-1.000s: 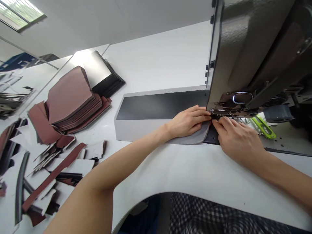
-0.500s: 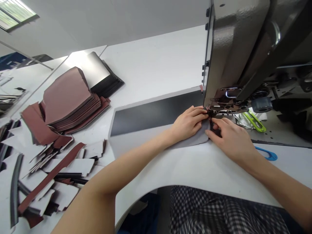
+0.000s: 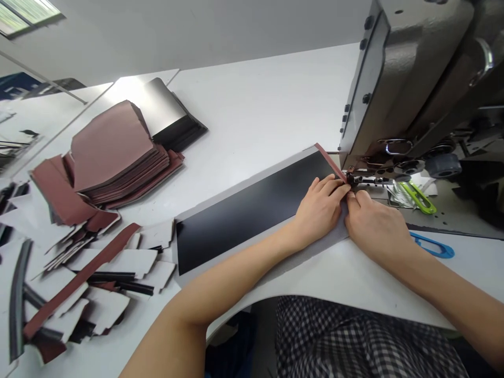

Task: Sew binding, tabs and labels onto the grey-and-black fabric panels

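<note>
Head view: left hand (image 3: 319,209) flat on panel (image 3: 248,212), right grip (image 3: 376,223) apparently pinching its edge; tabletop (image 3: 255,115) stretches beyond.

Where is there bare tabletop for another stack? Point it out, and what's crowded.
Largest: white tabletop behind the panel, between the black stack and sewing machine. Smaller: the strip between panel, right forearm and table's front edge. Crowded: brown pieces and scraps leftward; the left hand and right hand at the machine.

Panel (image 3: 244,215) blk w/ gry border (image 3: 252,181); edge strip (image 3: 331,161) red-brn; lap cloth (image 3: 346,336) blk/wht chk.
</note>
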Tool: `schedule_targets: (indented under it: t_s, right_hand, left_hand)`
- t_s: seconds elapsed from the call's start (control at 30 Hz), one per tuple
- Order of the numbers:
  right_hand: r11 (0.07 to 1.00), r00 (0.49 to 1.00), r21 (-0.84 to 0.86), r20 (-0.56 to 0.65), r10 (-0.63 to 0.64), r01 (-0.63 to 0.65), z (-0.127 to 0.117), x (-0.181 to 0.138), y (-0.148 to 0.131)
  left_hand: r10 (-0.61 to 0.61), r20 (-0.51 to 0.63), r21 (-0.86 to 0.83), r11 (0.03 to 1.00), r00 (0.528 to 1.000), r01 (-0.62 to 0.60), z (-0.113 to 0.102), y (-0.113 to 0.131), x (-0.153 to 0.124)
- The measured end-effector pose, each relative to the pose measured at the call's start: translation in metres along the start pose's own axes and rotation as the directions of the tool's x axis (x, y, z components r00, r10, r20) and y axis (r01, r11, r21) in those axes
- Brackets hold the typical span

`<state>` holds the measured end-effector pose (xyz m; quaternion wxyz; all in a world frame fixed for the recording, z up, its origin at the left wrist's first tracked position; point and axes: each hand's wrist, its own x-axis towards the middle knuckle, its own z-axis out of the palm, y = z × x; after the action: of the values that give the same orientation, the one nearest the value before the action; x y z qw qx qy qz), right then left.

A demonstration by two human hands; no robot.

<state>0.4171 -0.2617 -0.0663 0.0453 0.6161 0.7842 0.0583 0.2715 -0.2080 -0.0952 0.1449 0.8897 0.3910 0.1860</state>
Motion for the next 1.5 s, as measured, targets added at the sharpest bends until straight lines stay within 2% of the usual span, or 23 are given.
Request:
schedule_targets:
  t_s: [0.23,0.4,0.53,0.6,0.67,0.77,0.83,0.9,1.03,1.2,1.37,1.5]
  right_hand:
    - [1.0,1.0,0.011,0.005,0.014,-0.014,0.0,0.0,0.001]
    - [1.0,0.994,0.006,-0.106,-0.009,0.009,0.006,-0.004,0.001]
    - [0.998,0.976,0.04,-0.213,-0.042,0.051,0.016,-0.011,0.005]
    - [0.987,0.96,0.137,-0.277,-0.045,0.086,0.02,-0.017,0.01]
    - [0.94,0.949,0.319,-0.316,-0.019,0.125,0.021,-0.024,0.018]
    - [0.802,0.963,0.588,-0.26,0.07,0.1,0.019,-0.035,0.032]
    - [0.758,0.971,0.649,-0.216,0.105,0.063,0.019,-0.041,0.039]
    - [0.766,0.969,0.639,-0.225,0.101,0.068,0.022,-0.044,0.043]
    - [0.784,0.953,0.601,-0.302,0.04,0.157,0.031,-0.044,0.043]
    - [0.731,0.932,0.629,-0.361,-0.027,0.265,0.034,-0.044,0.041]
    - [0.723,0.924,0.624,-0.379,-0.052,0.297,0.035,-0.045,0.042]
    - [0.733,0.916,0.579,-0.369,-0.155,0.357,0.038,-0.041,0.046]
  left_hand:
    - [0.021,-0.02,0.036,0.999,1.0,-0.02,0.004,-0.001,-0.002]
    - [-0.023,0.047,0.023,0.999,0.999,0.022,0.0,0.0,-0.001]
    - [0.003,0.102,0.036,0.999,0.995,-0.007,-0.006,0.0,-0.002]
    - [0.028,0.121,0.05,0.998,0.992,-0.035,-0.008,-0.002,-0.002]
    - [0.064,0.114,0.048,0.996,0.991,-0.07,-0.007,-0.004,-0.003]
    - [0.184,0.072,0.041,0.981,0.98,-0.187,-0.004,-0.008,-0.005]
    - [0.281,0.053,0.029,0.959,0.958,-0.283,-0.002,-0.01,-0.007]
    - [0.344,0.036,0.005,0.939,0.938,-0.344,0.0,-0.012,-0.009]
    - [0.403,0.001,-0.038,0.915,0.915,-0.402,0.001,-0.013,-0.015]
    - [0.36,-0.012,-0.052,0.931,0.933,-0.361,0.001,-0.011,-0.017]
    - [0.379,-0.072,-0.155,0.909,0.923,-0.386,-0.001,-0.01,-0.014]
    - [0.386,-0.014,-0.157,0.91,0.922,-0.384,-0.008,-0.012,-0.011]
